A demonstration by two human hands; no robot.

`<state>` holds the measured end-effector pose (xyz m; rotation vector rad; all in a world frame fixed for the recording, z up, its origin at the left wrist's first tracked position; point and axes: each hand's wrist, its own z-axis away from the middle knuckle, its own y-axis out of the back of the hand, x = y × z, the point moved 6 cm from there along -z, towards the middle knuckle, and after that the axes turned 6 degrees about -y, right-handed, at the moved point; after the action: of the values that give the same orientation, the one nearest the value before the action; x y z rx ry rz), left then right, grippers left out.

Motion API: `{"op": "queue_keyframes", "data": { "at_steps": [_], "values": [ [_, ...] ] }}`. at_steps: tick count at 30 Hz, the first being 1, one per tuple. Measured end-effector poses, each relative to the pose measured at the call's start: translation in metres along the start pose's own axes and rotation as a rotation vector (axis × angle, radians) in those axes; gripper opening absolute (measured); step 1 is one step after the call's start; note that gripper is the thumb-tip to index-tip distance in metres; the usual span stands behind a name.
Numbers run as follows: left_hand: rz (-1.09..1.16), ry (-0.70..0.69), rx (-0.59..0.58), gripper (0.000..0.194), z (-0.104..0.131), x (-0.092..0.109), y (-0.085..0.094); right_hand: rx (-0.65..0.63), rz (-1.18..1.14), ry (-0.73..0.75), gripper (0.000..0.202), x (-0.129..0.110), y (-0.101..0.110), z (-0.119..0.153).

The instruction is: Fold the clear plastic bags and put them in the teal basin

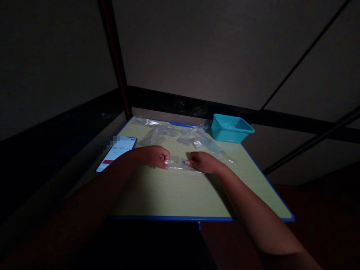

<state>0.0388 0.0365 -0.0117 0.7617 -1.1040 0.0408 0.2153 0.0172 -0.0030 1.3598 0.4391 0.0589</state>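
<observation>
Between my two hands a clear plastic bag (pixel 177 163) is stretched just over the tabletop. My left hand (pixel 158 156) is closed, pinching the bag's left end between thumb and curled fingers. At the opposite end, my right hand (pixel 201 162) also pinches the plastic, fingers curled in. Beyond them lie several crumpled clear plastic bags (pixel 185 140), spread across the far part of the table. Whether anything is inside the held bag I cannot tell.
A yellowish table (pixel 168 200) with a blue edge carries everything. A turquoise plastic bin (pixel 229 133) stands at its far right corner. To the left lies a phone (pixel 119 150) with a lit timer screen, partly behind my left forearm. Dark panelled walls (pixel 191 52) rise behind.
</observation>
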Motion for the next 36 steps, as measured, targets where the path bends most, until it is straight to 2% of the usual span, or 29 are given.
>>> {"op": "queue_keyframes", "data": {
  "at_steps": [2,4,8,9,11,17,23,26,29,32,36],
  "values": [
    [-0.06,0.012,0.021,0.026,-0.001,-0.005,0.004,-0.002,0.03,-0.028,0.022,0.0,-0.001,-0.001],
    [-0.113,0.019,0.123,0.03,-0.003,-0.007,0.01,0.006,0.057,-0.061,0.025,0.0,-0.001,-0.002],
    [-0.31,-0.037,0.574,0.033,-0.001,0.006,0.025,0.04,0.096,-0.109,0.032,0.001,-0.002,-0.003],
    [-0.378,-0.066,0.655,0.031,-0.001,0.01,0.026,0.041,0.1,-0.116,0.034,0.001,-0.002,-0.003],
    [-0.507,-0.113,0.721,0.025,-0.001,0.015,0.022,0.036,0.108,-0.125,0.037,0.0,-0.003,-0.002],
    [-0.637,-0.113,0.67,0.015,-0.011,0.006,0.01,0.039,0.145,-0.132,0.043,-0.005,-0.001,0.002],
    [-0.604,-0.099,0.646,0.013,-0.015,0.005,0.006,0.042,0.173,-0.119,0.042,-0.006,-0.002,0.002],
    [-0.504,-0.107,0.664,0.014,-0.015,0.008,0.008,0.036,0.176,-0.123,0.044,-0.005,-0.003,0.002],
    [-0.255,-0.111,0.67,0.013,-0.015,0.005,0.009,0.033,0.178,-0.125,0.043,-0.005,-0.002,0.002],
    [-0.028,-0.139,0.622,0.015,-0.018,0.0,0.005,0.028,0.181,-0.113,0.041,-0.007,-0.002,0.003],
    [0.0,-0.155,0.603,0.018,-0.021,-0.004,0.003,0.028,0.19,-0.118,0.038,-0.008,-0.002,0.004]
  ]
}}
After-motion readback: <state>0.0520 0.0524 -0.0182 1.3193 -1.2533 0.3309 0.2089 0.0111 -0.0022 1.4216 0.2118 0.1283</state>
